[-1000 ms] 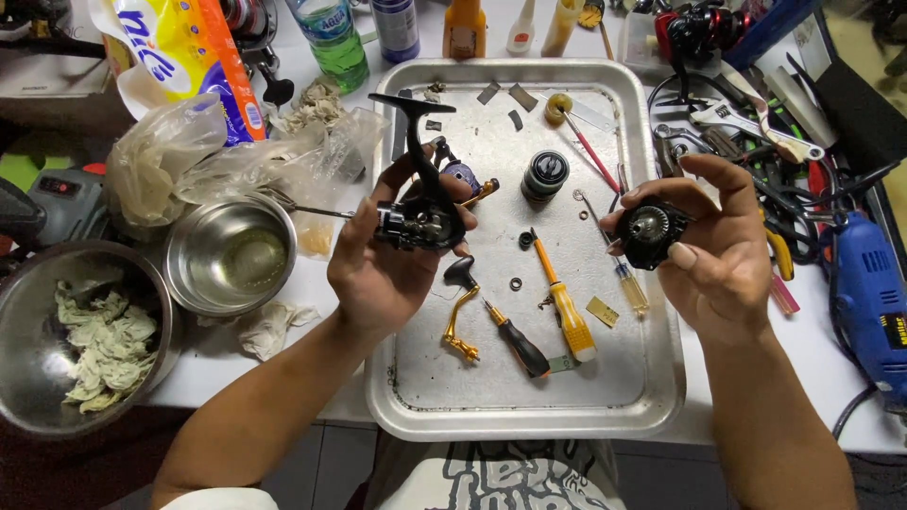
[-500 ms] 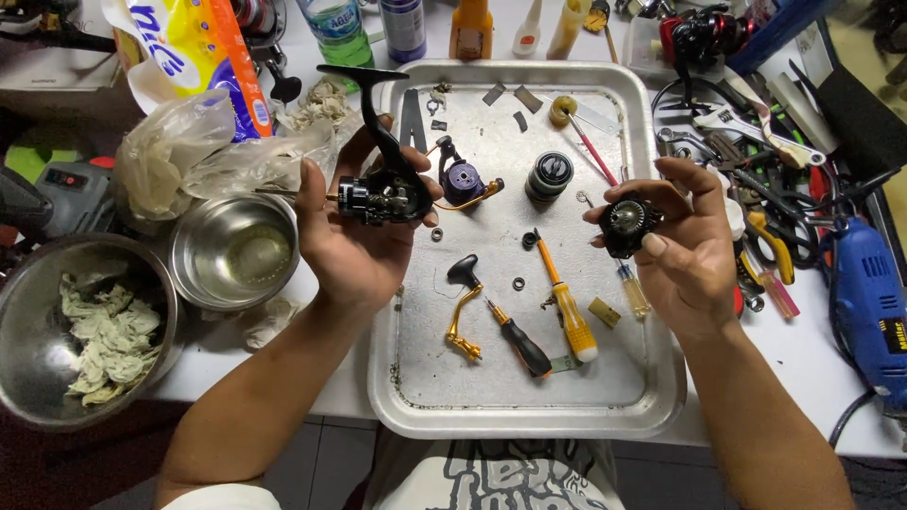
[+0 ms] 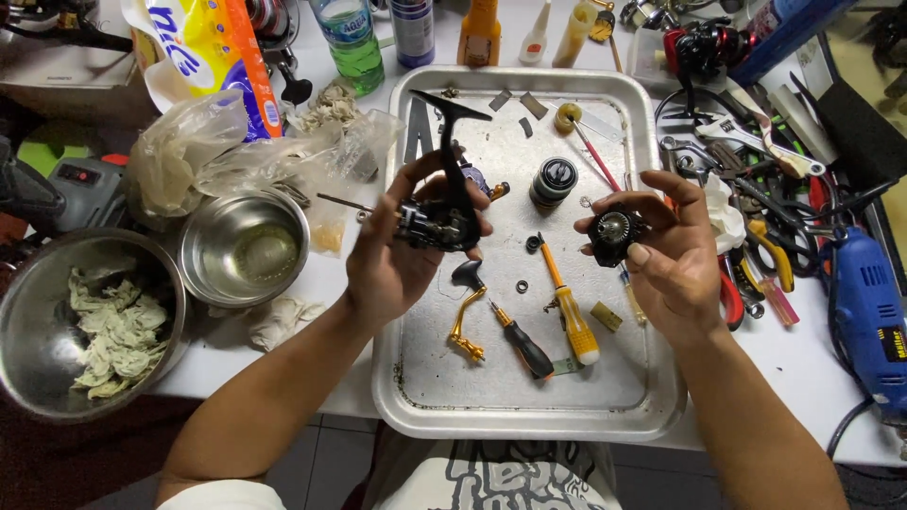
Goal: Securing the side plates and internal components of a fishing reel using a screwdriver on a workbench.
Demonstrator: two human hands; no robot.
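Observation:
My left hand (image 3: 392, 260) grips a black fishing reel body (image 3: 442, 219) over the left half of a metal tray (image 3: 529, 416); its foot stands upward and a thin shaft sticks out to the left. My right hand (image 3: 675, 260) holds a small round black reel part (image 3: 611, 232) between thumb and fingers, over the tray's right side. In the tray below the hands lie a gold crank handle (image 3: 467, 316), a black-handled screwdriver (image 3: 520, 342) and a yellow-handled screwdriver (image 3: 573, 316). A black spool (image 3: 554, 179) stands further back.
Left of the tray sit a small steel bowl (image 3: 244, 247) and a larger bowl with crumpled wipes (image 3: 85, 331). Plastic bags (image 3: 236, 156) and bottles (image 3: 348, 42) line the back. Pliers, wrenches (image 3: 756, 142) and a blue power tool (image 3: 871, 316) crowd the right side.
My left hand dropped the reel body toward the tray's left edge half a second ago and has brought it back toward the middle. My right hand stays near the same spot with the round part.

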